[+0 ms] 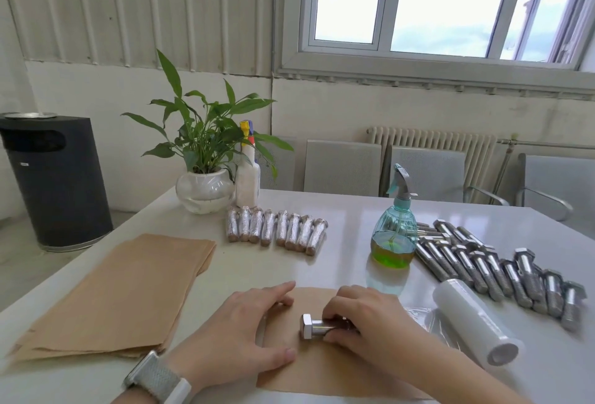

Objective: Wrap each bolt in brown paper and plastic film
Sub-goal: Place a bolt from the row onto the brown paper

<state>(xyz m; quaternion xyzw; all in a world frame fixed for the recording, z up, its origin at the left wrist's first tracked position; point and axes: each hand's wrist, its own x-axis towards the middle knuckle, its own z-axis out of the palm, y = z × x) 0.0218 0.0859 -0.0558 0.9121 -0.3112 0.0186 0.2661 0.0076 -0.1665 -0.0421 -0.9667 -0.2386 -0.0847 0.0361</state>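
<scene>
Gripping the bolt [314, 327], right hand [360, 316] curls (knuckles up); left hand [244, 323] flattens the brown paper [322, 371]

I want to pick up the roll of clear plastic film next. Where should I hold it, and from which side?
Grip the white roll of clear plastic film around its middle, from above. It lies on its side on the glossy white table, so the round body is exposed. Bare steel bolts crowd its far side; a loose sheet trails from its left side.

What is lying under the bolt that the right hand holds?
A single brown paper sheet lies under the bolt, with the white table beneath. The right hand hides the bolt's threaded end.
</scene>
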